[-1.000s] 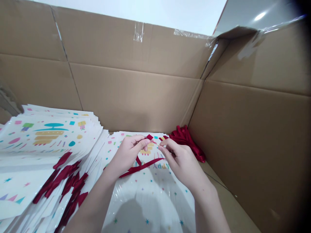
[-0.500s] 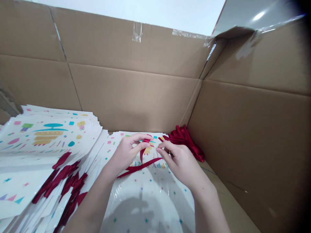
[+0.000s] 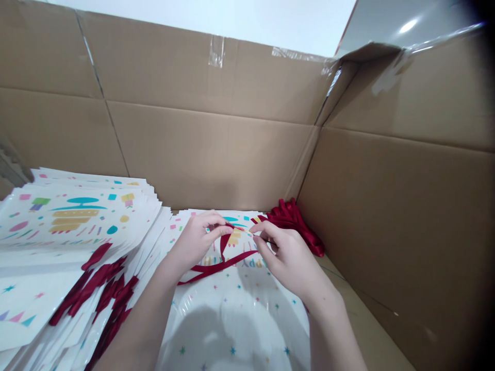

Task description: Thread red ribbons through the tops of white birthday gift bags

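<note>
Nearby, corrugated cardboard walls [image 3: 209, 154] stand behind stacked printed plastic bags [image 3: 77, 221].

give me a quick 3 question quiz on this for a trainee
1. True or false: the bundle of red ribbon sits beyond the right hand, against the cardboard wall.
2. What lies across the stacked printed bags on the left of the view? A) scissors B) red ribbons C) packing tape
3. Fill the gap: the ribbon strip beside the left hand lies on a bag printed with coloured ____.
Key: 1 true; 2 B; 3 stars
</note>
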Motion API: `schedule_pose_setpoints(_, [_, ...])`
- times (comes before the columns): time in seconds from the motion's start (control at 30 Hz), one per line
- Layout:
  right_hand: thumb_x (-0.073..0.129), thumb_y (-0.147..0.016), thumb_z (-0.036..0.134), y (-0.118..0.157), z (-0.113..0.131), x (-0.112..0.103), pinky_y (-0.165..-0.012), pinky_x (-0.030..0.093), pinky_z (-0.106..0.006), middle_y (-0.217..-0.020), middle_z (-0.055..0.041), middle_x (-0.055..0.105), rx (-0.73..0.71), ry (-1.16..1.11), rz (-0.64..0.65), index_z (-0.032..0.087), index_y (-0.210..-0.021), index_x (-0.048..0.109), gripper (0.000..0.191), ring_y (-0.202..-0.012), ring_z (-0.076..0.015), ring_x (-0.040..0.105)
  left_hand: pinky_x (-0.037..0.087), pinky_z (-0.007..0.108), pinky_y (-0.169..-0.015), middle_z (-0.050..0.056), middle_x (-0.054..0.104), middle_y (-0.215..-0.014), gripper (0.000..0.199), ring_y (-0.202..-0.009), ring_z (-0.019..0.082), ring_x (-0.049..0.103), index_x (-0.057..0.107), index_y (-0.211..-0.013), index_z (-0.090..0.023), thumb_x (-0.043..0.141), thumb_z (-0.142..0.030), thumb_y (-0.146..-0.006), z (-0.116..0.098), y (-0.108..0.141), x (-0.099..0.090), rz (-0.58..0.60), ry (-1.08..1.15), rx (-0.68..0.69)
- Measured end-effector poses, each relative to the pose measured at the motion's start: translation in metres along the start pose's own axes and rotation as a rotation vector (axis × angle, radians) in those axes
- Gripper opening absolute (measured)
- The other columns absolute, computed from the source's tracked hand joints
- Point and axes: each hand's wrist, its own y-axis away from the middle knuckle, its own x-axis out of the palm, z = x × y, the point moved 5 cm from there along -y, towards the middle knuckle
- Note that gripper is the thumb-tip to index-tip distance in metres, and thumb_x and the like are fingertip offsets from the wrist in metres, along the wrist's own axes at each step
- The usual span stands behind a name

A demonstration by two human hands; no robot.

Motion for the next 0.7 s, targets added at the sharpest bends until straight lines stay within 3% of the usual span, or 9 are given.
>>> schedule_pose_setpoints(0.17, [0.044,-0.102,0.027,-0.003,0.004,0.01,-0.053,0.03,-0.026,-0.065,0.0024,0.06,0.003,-0.009,-0.012,0.022,-0.095,0.062,0.02,-0.054,-0.0133,0.048,0.05,0.027,-0.072,0.001,0.073,-0.085,0.012,-0.078,0.016,0.064,0.077,-0.084,-0.022,0.076,-0.033,-0.08,0.006,-0.002,0.014,0.023,0.324,-0.112])
schedule_pose_setpoints(0.23, [0.043,-0.102,0.026,-0.005,0.008,0.017,-0.054,0.032,-0.026,-0.069,0.0009,0.063,0.003,-0.011,0.005,0.022,-0.093,0.061,0.02,-0.057,-0.0145,0.051,0.049,0.025,-0.068,0.001,0.073,-0.082,0.011,-0.073,0.014,0.063,0.077,-0.084,-0.021,0.076,-0.032,-0.081,0.005,-0.002,0.016,0.007,0.372,-0.115])
schedule_pose_setpoints(0.3, [0.045,-0.102,0.026,-0.005,0.013,0.017,-0.06,0.04,-0.028,-0.081,-0.0025,0.067,-0.024,0.006,-0.057,0.022,-0.096,0.061,0.018,-0.07,-0.0178,0.058,0.047,0.024,-0.064,0.001,0.071,-0.077,0.014,-0.067,0.012,0.058,0.076,-0.081,-0.021,0.075,-0.034,-0.082,0.005,-0.003,0.011,-0.057,0.359,-0.122])
schedule_pose_setpoints(0.37, [0.048,-0.1,0.025,-0.002,0.021,0.005,-0.078,0.047,-0.033,-0.101,-0.0073,0.07,-0.101,0.022,-0.209,0.022,-0.103,0.062,0.015,-0.094,-0.0228,0.062,0.045,0.023,-0.06,-0.001,0.066,-0.068,0.017,-0.062,0.01,0.054,0.076,-0.08,-0.019,0.076,-0.037,-0.081,0.008,-0.003,-0.005,-0.201,0.342,-0.127])
schedule_pose_setpoints(0.43, [0.051,-0.099,0.024,0.008,0.024,-0.015,-0.09,0.047,-0.037,-0.112,-0.0095,0.067,-0.157,0.007,-0.405,0.021,-0.107,0.062,0.015,-0.108,-0.0248,0.059,0.043,0.022,-0.057,-0.002,0.06,-0.062,0.019,-0.059,0.009,0.052,0.074,-0.08,-0.019,0.078,-0.037,-0.08,0.011,-0.002,-0.033,-0.45,0.408,-0.088])
schedule_pose_setpoints(0.53, [0.047,-0.099,0.022,0.022,0.008,-0.041,-0.075,0.047,-0.031,-0.1,-0.0064,0.067,-0.056,-0.072,-0.59,0.021,-0.103,0.061,0.015,-0.086,-0.0193,0.06,0.042,0.023,-0.053,-0.004,0.058,-0.065,0.023,-0.055,0.008,0.05,0.066,-0.078,-0.018,0.084,-0.032,-0.073,0.015,0.011,-0.086,-0.906,0.662,0.082])
schedule_pose_setpoints(0.6, [0.042,-0.1,0.023,0.022,-0.015,-0.042,-0.062,0.042,-0.027,-0.086,-0.0031,0.065,0.087,-0.095,-0.519,0.021,-0.098,0.06,0.018,-0.068,-0.0159,0.055,0.042,0.023,-0.051,-0.006,0.056,-0.066,0.026,-0.056,0.008,0.05,0.061,-0.077,-0.018,0.085,-0.027,-0.07,0.015,0.023,-0.115,-1.117,0.768,0.195])
schedule_pose_setpoints(0.7, [0.043,-0.099,0.027,0.012,-0.06,-0.012,-0.061,0.039,-0.026,-0.083,-0.0033,0.067,0.272,0.008,-0.109,0.02,-0.095,0.062,0.021,-0.068,-0.0165,0.057,0.041,0.025,-0.053,-0.005,0.059,-0.069,0.021,-0.06,0.008,0.054,0.06,-0.077,-0.018,0.079,-0.025,-0.078,0.009,0.036,-0.137,-1.201,0.744,0.247])
